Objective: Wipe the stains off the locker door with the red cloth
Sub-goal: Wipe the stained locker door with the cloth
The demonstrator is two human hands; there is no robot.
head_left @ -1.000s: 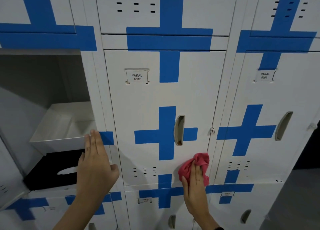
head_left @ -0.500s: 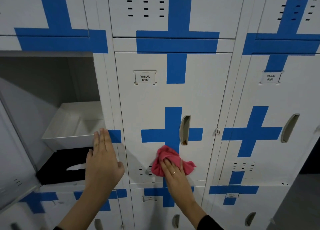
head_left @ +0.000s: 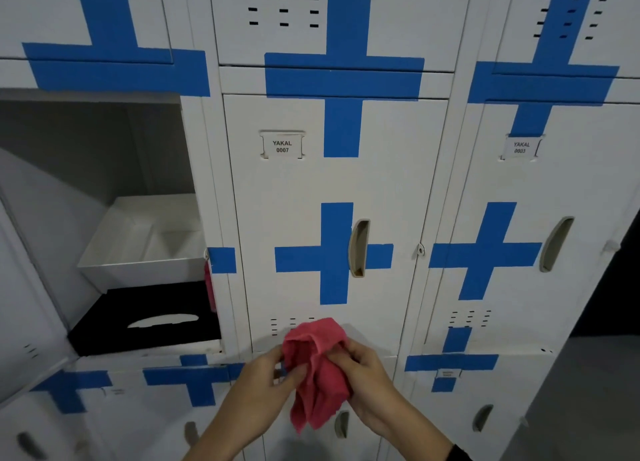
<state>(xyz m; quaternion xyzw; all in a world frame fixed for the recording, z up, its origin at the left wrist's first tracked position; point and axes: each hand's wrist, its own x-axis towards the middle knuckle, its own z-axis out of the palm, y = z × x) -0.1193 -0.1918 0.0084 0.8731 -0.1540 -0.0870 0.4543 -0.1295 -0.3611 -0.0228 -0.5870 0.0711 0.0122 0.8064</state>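
Note:
The red cloth [head_left: 317, 370] hangs bunched between both hands, just in front of the bottom edge of the white locker door [head_left: 298, 190] labelled YAKAL 0007. My left hand [head_left: 266, 377] pinches its left side. My right hand [head_left: 363, 374] grips its right side. The door is closed, with a blue tape cross and a recessed handle [head_left: 358, 247] in its middle. No stain is plain to see on it.
The locker to the left stands open [head_left: 104, 148]; inside are a white tray [head_left: 138, 245] and a black tissue box [head_left: 145, 322]. Its door [head_left: 24, 304] swings out at far left. Closed lockers with blue crosses surround. A dark gap lies at far right [head_left: 616, 287].
My left hand left the open locker's frame and came over to the cloth. My right hand pulled the cloth off the door and down; both hands now hold it.

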